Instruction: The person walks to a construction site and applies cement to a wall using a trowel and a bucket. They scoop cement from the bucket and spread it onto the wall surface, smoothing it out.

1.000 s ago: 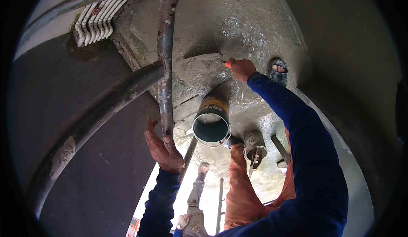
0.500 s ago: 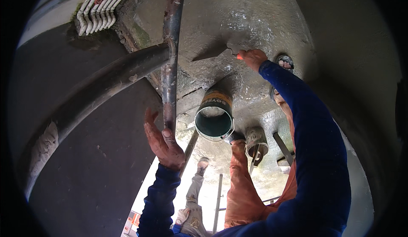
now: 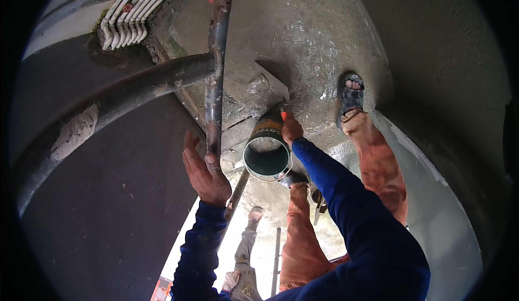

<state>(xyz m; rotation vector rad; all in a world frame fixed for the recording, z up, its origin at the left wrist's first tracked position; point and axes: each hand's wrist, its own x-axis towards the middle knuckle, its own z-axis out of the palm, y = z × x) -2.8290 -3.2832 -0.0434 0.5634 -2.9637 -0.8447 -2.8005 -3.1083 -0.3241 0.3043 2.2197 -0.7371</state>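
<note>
My right hand (image 3: 292, 129) is closed round the orange handle of a trowel (image 3: 274, 80), its pointed blade reaching over the wet grey floor. Just beside this hand stands a dark bucket (image 3: 263, 129) with an orange band, a wire handle and some grey material inside. My left hand (image 3: 210, 179) rests against a dark, mortar-spotted metal pipe (image 3: 214, 101), its fingers stretched out and the thumb lying over the pipe.
A thick curved pipe (image 3: 135, 90) joins the upright one at left. White pipes (image 3: 125, 31) run along the far left wall. A second bucket (image 3: 316, 195) is partly hidden behind my right arm. Another person's leg (image 3: 246, 244) shows below. A curved wall (image 3: 448, 85) rises at right.
My right hand has drawn back toward the bucket with the trowel, whose blade has turned. More of my right leg and sandal now shows. The left hand stays at the pipe.
</note>
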